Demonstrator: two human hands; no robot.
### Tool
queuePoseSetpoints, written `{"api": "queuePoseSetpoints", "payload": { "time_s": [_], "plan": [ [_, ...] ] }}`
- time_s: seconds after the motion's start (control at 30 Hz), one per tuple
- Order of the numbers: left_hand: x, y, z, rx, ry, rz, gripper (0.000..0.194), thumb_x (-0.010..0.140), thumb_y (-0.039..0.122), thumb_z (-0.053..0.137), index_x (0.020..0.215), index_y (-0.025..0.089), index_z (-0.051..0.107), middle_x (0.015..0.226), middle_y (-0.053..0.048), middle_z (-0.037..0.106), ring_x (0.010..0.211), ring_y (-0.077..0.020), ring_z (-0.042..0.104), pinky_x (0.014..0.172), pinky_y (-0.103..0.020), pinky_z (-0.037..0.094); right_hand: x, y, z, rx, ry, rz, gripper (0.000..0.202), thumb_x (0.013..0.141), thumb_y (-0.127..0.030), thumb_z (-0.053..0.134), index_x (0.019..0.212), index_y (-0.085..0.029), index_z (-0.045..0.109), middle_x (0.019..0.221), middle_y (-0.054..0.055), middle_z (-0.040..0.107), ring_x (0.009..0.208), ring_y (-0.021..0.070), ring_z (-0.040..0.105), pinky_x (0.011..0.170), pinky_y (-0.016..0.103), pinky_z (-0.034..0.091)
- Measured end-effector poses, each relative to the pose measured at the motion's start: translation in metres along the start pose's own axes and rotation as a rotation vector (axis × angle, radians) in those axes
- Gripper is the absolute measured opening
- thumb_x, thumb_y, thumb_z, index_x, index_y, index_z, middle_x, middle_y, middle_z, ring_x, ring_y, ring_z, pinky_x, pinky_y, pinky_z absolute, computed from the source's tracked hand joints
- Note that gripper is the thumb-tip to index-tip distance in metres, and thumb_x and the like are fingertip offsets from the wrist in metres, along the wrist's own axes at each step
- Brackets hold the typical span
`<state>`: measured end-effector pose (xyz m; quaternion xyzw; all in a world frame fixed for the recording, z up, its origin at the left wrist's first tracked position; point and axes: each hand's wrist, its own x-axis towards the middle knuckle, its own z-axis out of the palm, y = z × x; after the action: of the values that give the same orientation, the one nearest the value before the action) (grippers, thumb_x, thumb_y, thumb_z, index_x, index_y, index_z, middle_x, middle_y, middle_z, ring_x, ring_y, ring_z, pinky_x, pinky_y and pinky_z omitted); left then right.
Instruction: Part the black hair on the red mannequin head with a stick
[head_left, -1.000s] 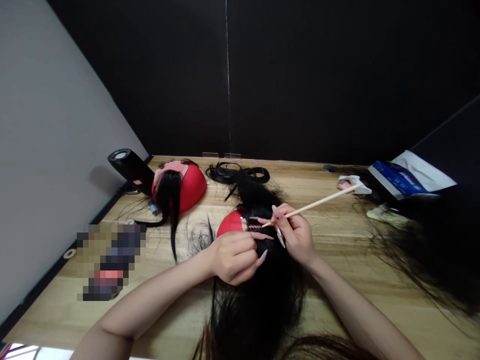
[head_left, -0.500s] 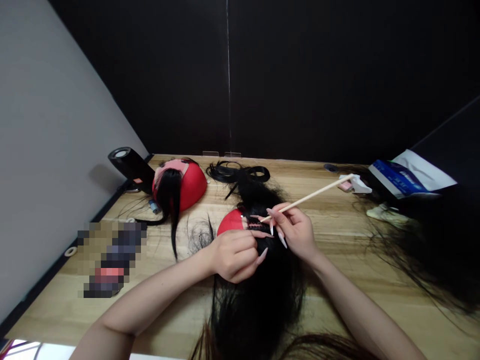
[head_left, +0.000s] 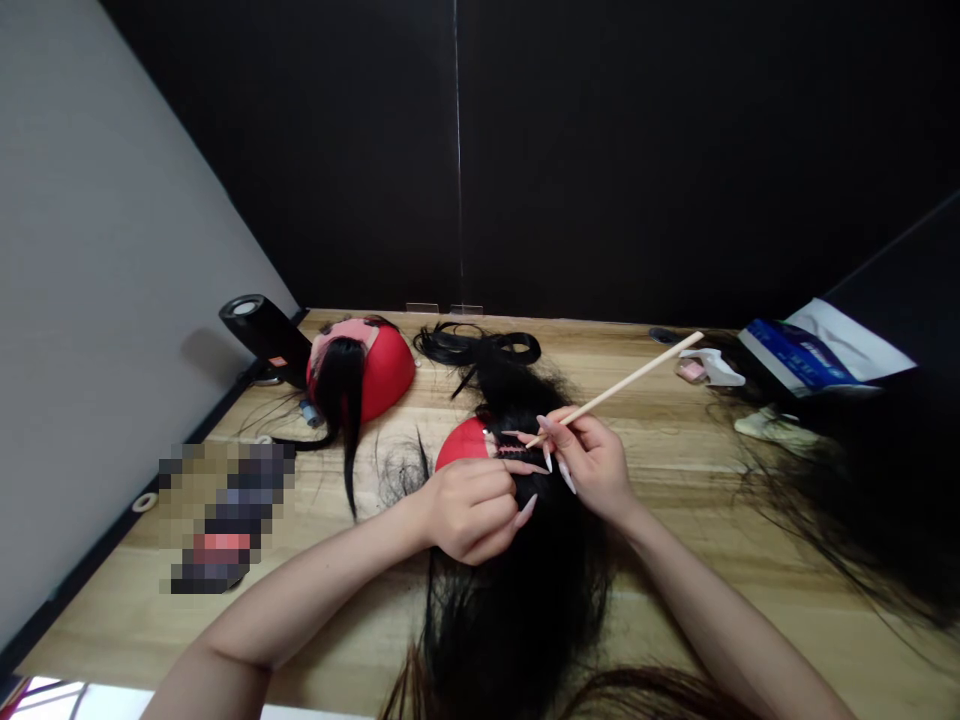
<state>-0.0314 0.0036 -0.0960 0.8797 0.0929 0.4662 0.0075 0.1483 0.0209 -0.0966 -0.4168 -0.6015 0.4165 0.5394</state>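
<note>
A wig with long black hair (head_left: pixel 517 610) lies on a red dome-shaped form (head_left: pixel 461 443) in front of me. A narrow parted row with pinkish stitching (head_left: pixel 512 449) shows near its top. My right hand (head_left: pixel 592 460) pinches a thin pale wooden stick (head_left: pixel 637 382), slanted up to the right, its lower end at the row. Beside it my left hand (head_left: pixel 472 510) lies on the wig, index finger stretched along the hair and the other fingers curled in. Hair appears to be held under them, though the grip is partly hidden.
Behind on the left stand a second red form (head_left: pixel 388 375) with dark hair and a black cylindrical speaker (head_left: pixel 266 335). A coil of black hair (head_left: pixel 476 347) lies at the back. To the right are a blue-white packet (head_left: pixel 806 358) and loose dark hair (head_left: pixel 862 500).
The wooden stick's upper end has tipped slightly upward, and its lower end has shifted a little right. Both hands stay almost where they were.
</note>
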Motion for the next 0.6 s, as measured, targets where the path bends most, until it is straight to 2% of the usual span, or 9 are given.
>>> {"api": "queuePoseSetpoints", "payload": {
  "time_s": [0.17, 0.6],
  "plan": [
    [0.0011, 0.0009, -0.0007, 0.011, 0.001, 0.003, 0.023, 0.083, 0.006, 0.047, 0.065, 0.018, 0.043, 0.054, 0.004, 0.044, 0.051, -0.009, 0.048, 0.085, -0.029, 0.06, 0.0003, 0.0014, -0.0018, -0.038, -0.029, -0.027, 0.031, 0.088, -0.048, 0.059, 0.078, -0.018, 0.063, 0.06, -0.001, 0.056, 0.053, 0.0113, 0.05, 0.054, 0.025, 0.044],
    [0.0015, 0.0004, -0.0007, 0.009, 0.011, 0.014, 0.023, 0.083, 0.006, 0.047, 0.064, 0.019, 0.041, 0.054, 0.004, 0.041, 0.051, -0.0093, 0.048, 0.084, -0.029, 0.06, 0.0027, -0.001, -0.0004, -0.052, -0.042, 0.026, 0.029, 0.086, -0.046, 0.063, 0.079, -0.018, 0.062, 0.06, -0.002, 0.055, 0.054, 0.0115, 0.051, 0.054, 0.024, 0.044]
  ]
}}
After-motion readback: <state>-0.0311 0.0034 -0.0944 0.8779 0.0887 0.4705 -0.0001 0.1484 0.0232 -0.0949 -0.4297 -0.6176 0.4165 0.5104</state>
